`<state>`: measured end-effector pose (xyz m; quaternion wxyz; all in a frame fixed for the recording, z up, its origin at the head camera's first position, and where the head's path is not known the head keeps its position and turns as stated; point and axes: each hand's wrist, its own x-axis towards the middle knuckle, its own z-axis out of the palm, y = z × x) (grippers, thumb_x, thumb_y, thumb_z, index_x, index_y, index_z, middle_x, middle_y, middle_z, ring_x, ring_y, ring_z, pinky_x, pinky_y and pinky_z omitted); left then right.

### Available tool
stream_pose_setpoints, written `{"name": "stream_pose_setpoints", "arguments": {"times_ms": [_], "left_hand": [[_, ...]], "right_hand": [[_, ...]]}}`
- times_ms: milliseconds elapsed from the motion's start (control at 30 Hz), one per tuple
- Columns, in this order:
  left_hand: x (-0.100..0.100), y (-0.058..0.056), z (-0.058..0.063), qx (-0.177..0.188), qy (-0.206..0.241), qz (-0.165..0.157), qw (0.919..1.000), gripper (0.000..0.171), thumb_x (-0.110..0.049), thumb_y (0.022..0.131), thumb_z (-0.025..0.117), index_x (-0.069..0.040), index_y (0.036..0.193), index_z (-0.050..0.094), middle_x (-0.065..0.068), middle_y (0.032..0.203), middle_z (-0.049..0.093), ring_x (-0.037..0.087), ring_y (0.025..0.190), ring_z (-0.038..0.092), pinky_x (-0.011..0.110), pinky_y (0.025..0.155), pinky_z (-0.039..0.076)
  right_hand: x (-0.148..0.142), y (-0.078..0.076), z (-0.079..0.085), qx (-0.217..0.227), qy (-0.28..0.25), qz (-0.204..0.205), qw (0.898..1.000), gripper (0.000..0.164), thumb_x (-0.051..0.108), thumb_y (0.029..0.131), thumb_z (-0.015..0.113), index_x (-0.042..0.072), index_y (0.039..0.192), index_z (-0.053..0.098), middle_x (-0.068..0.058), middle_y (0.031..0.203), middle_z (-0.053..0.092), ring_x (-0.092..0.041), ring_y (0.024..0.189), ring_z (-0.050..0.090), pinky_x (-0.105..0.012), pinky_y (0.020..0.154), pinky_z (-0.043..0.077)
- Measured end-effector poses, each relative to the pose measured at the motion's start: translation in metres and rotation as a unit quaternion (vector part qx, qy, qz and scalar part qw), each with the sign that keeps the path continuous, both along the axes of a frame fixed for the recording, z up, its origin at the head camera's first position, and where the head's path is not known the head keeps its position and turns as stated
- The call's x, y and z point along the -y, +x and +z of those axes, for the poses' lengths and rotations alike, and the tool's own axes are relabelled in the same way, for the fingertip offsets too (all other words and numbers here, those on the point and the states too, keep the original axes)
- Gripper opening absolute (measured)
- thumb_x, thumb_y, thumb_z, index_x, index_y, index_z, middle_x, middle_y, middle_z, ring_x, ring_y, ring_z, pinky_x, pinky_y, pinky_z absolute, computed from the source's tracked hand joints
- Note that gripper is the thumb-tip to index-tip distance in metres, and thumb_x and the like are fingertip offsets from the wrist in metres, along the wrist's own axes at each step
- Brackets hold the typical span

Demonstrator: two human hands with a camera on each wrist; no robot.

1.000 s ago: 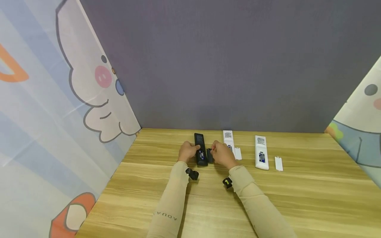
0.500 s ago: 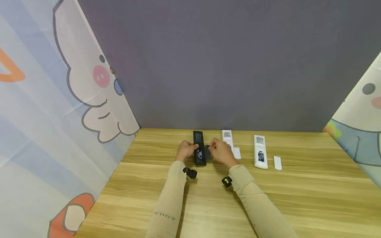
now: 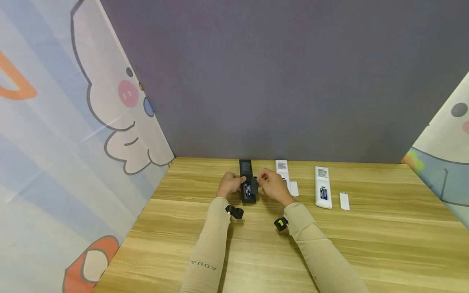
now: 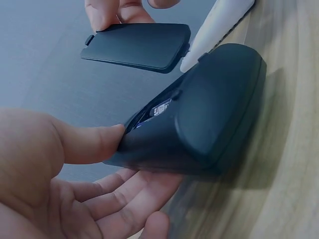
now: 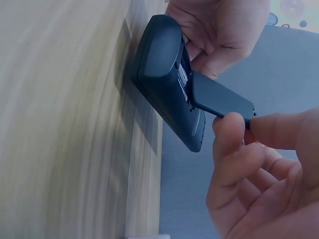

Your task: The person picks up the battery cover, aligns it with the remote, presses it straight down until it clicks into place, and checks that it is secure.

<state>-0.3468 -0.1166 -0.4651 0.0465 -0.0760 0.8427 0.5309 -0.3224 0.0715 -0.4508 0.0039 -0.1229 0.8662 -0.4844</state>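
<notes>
A black remote control (image 3: 246, 171) lies back side up, its battery compartment uncovered with blue batteries (image 3: 248, 189) inside. My left hand (image 3: 229, 184) grips it from the left, thumb on its upper edge and fingers along the side, as the left wrist view shows. Between the thumb and fingers of my right hand (image 3: 273, 187) is the black battery cover (image 5: 222, 95), pinched at one end. The cover is tilted beside the open compartment, and in the right wrist view its free end overlaps the compartment's edge.
Right of the black remote lies a white remote (image 3: 281, 166), partly behind my right hand, with a white battery cover (image 3: 294, 189) beside it. Farther right is another white remote (image 3: 322, 179), its batteries exposed, and a second white cover (image 3: 344, 201). A grey wall (image 3: 278, 81) stands behind the table (image 3: 165, 228).
My right hand has raised the black cover and brought it left, closer to the black remote's compartment. The left hand keeps its grip; the remote has shifted slightly away from me.
</notes>
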Motion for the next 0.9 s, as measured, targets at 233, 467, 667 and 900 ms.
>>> {"name": "stream_pose_setpoints", "arguments": {"times_ms": [233,467,667,900], "left_hand": [[-0.0002,-0.0007,0.0025,0.0,0.004,-0.013,0.9999,0.031,-0.027,0.099,0.068,0.001,0.111,0.073,0.007,0.079,0.071,0.017,0.066,0.064,0.027,0.059,0.046],[0.0017,0.0011,0.0054,0.002,0.013,-0.021,0.9997,0.03,-0.026,0.1,0.067,0.002,0.11,0.073,0.007,0.082,0.07,0.018,0.068,0.065,0.028,0.062,0.048],[0.0033,0.0015,0.0065,0.004,0.027,-0.024,0.9993,0.028,-0.024,0.1,0.067,0.001,0.11,0.072,0.007,0.084,0.071,0.017,0.069,0.066,0.028,0.065,0.049],[0.0031,0.0021,0.0072,0.003,0.044,-0.029,0.9986,0.024,-0.022,0.1,0.066,0.0,0.103,0.073,0.004,0.079,0.068,0.017,0.066,0.064,0.027,0.061,0.047]], "right_hand": [[-0.0006,0.0022,0.0018,-0.005,-0.027,0.014,1.0,0.011,0.018,0.105,0.057,0.009,0.099,0.062,-0.018,0.095,0.068,-0.04,0.071,0.069,-0.03,0.053,0.047],[0.0009,0.004,0.0036,-0.004,-0.044,0.026,0.999,0.009,0.014,0.104,0.058,0.008,0.1,0.063,-0.021,0.096,0.068,-0.035,0.067,0.067,-0.03,0.055,0.049],[0.0018,0.0033,0.0015,-0.007,-0.048,0.037,0.998,0.009,0.013,0.104,0.059,0.007,0.1,0.064,-0.023,0.097,0.069,-0.028,0.064,0.065,-0.03,0.055,0.05],[0.002,0.0042,0.0002,-0.019,-0.049,0.044,0.998,0.009,0.011,0.104,0.059,0.006,0.098,0.064,-0.025,0.095,0.068,-0.035,0.065,0.067,-0.029,0.053,0.05]]}}
